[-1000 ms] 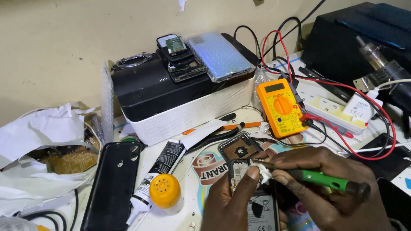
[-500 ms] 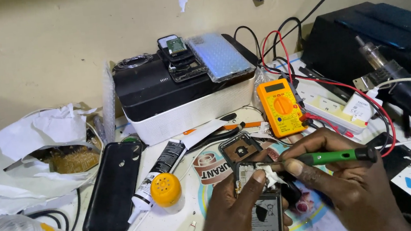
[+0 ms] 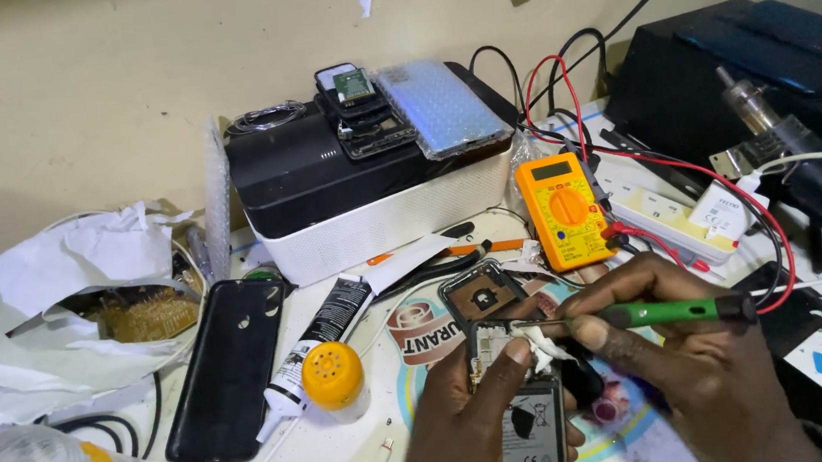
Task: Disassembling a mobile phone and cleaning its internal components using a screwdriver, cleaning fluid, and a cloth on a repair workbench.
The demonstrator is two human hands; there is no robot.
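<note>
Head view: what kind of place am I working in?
Likely a phone repair bench. An opened phone lies under the left hand, the right hand holds a green tool, and a yellow multimeter sits nearby.

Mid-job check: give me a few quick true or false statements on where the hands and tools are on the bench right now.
1. The right hand grips a green-handled screwdriver. True.
2. The left hand steadies the opened phone with exposed battery. True.
3. The orange multimeter lies left of the black phone back cover. False: it lies to the right, near the red leads.
4. The yellow-capped bottle sits on top of the black and white box. False: it lies on the table; small phones rest on the box.
</note>
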